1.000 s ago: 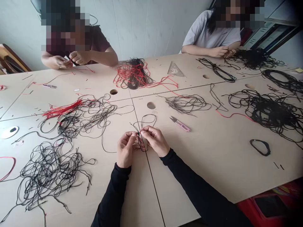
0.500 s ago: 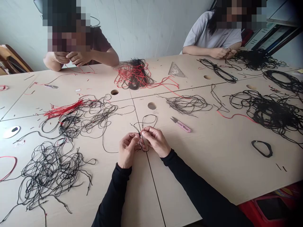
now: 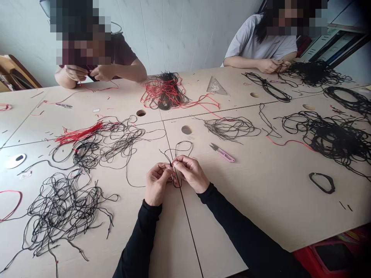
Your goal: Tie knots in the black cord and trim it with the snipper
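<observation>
A knotted thin black cord (image 3: pixel 171 165) is held between the person's two hands, near the seam in the pale surface (image 3: pixel 246 185); one slim loop reaches out beyond the fingertips and another curves down between the palms. The left hand (image 3: pixel 157 182) pinches the cord at the knot between thumb and forefinger, the rest of its fingers curled. The right hand (image 3: pixel 191 172) meets it from the other side, its thumb and forefinger pressed together on the cord right beside the knot; the exact line of the strand between those fingertips is too small to tell. Just to the right lie pink-handled thread snips (image 3: pixel 222 153), blades pointing up and left, with a loose coil of black cord (image 3: pixel 232 127) past them. Left of the hands spreads a large tangle of black cord (image 3: pixel 62 212), and above that a sheaf of red cords (image 3: pixel 79 133). Farther off sit a mixed red-and-black bundle (image 3: pixel 164 90) and a clear set square (image 3: pixel 216 85). Across the surface, a co-worker in maroon (image 3: pixel 127 54) and another in a pale shirt (image 3: pixel 243 42) each handle cord.
</observation>
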Available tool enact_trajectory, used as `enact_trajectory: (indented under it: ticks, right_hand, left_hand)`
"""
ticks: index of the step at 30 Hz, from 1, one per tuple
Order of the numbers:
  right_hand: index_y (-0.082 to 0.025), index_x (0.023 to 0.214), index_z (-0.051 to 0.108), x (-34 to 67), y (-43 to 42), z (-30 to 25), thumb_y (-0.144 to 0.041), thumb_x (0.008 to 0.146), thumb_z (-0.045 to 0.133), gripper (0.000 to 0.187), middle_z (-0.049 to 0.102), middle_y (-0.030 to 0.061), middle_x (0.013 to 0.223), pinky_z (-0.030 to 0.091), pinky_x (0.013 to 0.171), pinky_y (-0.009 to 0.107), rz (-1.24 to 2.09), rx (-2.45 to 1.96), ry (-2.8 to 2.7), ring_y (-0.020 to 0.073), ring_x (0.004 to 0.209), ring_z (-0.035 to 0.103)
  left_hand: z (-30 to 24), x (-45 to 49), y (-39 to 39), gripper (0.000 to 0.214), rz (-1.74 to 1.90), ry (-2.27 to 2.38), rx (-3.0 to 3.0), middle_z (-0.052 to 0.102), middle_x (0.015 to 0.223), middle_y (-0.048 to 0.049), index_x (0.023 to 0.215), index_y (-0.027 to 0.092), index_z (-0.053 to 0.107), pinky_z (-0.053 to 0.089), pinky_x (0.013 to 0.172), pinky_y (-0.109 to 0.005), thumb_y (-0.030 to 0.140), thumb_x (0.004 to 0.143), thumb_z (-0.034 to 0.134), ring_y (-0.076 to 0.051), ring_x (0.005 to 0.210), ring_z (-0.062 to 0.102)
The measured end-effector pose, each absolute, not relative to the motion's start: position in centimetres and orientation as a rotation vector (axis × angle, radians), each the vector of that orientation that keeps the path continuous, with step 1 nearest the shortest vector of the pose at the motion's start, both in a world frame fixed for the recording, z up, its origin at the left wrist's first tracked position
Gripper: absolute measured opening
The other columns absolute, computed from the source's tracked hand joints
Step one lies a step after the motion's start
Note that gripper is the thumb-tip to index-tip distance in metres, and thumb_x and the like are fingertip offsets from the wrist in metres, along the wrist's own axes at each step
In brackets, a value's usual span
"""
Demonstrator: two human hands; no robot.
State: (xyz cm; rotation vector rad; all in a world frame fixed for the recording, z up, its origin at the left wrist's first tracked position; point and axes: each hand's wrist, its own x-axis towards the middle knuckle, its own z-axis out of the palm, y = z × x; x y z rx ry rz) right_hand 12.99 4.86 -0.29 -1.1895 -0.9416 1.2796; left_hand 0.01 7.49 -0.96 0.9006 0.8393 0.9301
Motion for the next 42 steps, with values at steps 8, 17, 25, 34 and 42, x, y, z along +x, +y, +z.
enact_trajectory:
  ticks: [8, 17, 25, 34, 42]
  right_hand:
    - [-0.017, 0.085, 0.063, 13.3, 4.9, -1.0, -0.039, 0.085, 0.063, 0.023, 0.033, -0.0085, 0.052, 0.020, 0.039, 0.020, 1.240, -1.248, -0.969, 0.0057, 0.042, 0.025]
    - [-0.017, 0.085, 0.062, 13.3, 4.8, -0.7, -0.041, 0.084, 0.064, 0.024, 0.031, -0.0086, 0.052, 0.019, 0.039, 0.020, 1.266, -1.246, -0.926, 0.0060, 0.042, 0.026]
    - [-0.018, 0.085, 0.062, 13.4, 4.8, -0.9, -0.042, 0.085, 0.064, 0.024, 0.031, -0.0085, 0.053, 0.022, 0.039, 0.020, 1.267, -1.245, -0.923, 0.0061, 0.043, 0.026]
    - [-0.016, 0.084, 0.062, 13.2, 4.8, -0.9, -0.041, 0.085, 0.064, 0.025, 0.035, -0.0085, 0.052, 0.021, 0.039, 0.021, 1.269, -1.202, -0.953, 0.0058, 0.043, 0.026]
    - [-0.016, 0.088, 0.061, 12.6, 4.5, -0.1, -0.041, 0.088, 0.060, 0.025, 0.061, -0.0003, 0.066, 0.048, 0.057, 0.027, 1.262, -1.129, -1.073, 0.0137, 0.057, 0.057]
  left_hand:
    - [-0.4, 0.1, 7.5, 0.031, 0.910, 0.968, 0.964, 0.048, 0.049, 0.0075, 0.080, 0.016, 0.054, 0.024, 0.035, -0.016, 0.040, 0.073, 0.073, -0.004, 0.036, 0.035]
    - [0.0, 0.4, 7.4, 0.032, 0.928, 0.974, 0.991, 0.033, 0.043, 0.0117, 0.078, 0.016, 0.054, 0.016, 0.037, -0.017, 0.041, 0.072, 0.073, -0.002, 0.036, 0.022]
    - [-0.6, 0.5, 7.6, 0.039, 0.927, 0.971, 0.971, 0.028, 0.041, 0.0132, 0.077, 0.018, 0.053, 0.013, 0.035, -0.016, 0.049, 0.072, 0.075, -0.002, 0.034, 0.018]
    - [-0.8, 0.3, 7.1, 0.033, 1.023, 0.927, 0.887, 0.052, 0.054, 0.0048, 0.093, 0.016, 0.061, 0.042, 0.039, -0.020, 0.044, 0.078, 0.070, -0.009, 0.045, 0.048]
    - [-1.6, 0.3, 7.3, 0.026, 1.145, 0.872, 0.886, 0.062, 0.063, 0.0012, 0.074, 0.015, 0.061, 0.050, 0.047, -0.023, 0.037, 0.077, 0.074, -0.010, 0.049, 0.057]
